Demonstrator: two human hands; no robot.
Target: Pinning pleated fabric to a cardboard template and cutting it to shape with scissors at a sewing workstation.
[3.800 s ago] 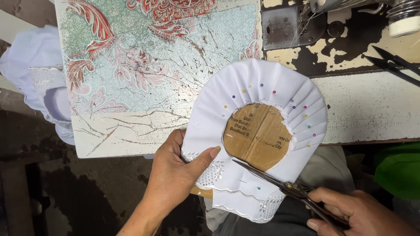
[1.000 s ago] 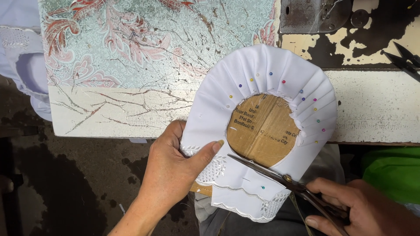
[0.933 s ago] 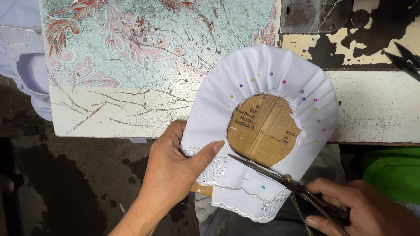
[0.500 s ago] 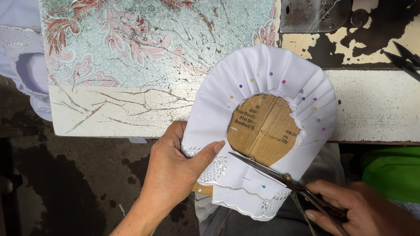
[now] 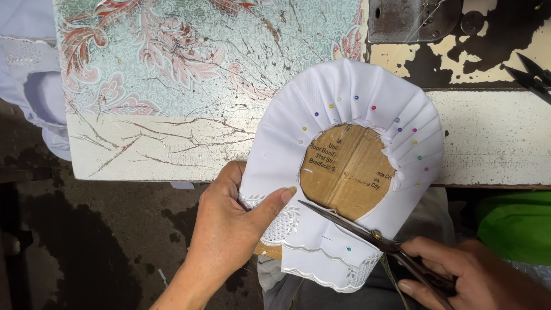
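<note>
1. Worktable (image 5: 505, 138) first, since it is the largest thing we see: a worn white top with flaking paint, and on its far-left part a patterned sheet (image 5: 172, 63) in teal and red. We place everything else against the cardboard disc.
2. Pleated white fabric (image 5: 356, 97) wraps around the cardboard disc (image 5: 347, 172), fanned in folds over the disc's far and right sides and fixed by coloured-headed pins (image 5: 373, 107); lace trim hangs off the disc's near edge, past the table's front edge.
3. Our left hand (image 5: 229, 229) lies to the near left of the disc, closed in a pinch, thumb pressed on the lace-edged cloth and fingers tucked beneath it.
4. Our right hand (image 5: 465, 275) sits to the near right of the disc, curled shut around the handles of the scissors (image 5: 356, 227).
5. The scissors' long axis runs from that hand up and leftward, the slightly parted blades pointing at the left thumb and lying along the disc's near rim; the right hand is the nearer one to the cut line, and the left thumb lies just ahead of the tips.
6. A green object (image 5: 516, 224) lies to the right of the disc below the table edge, and a dark snipping tool (image 5: 531, 74) rests far right, well apart.
</note>
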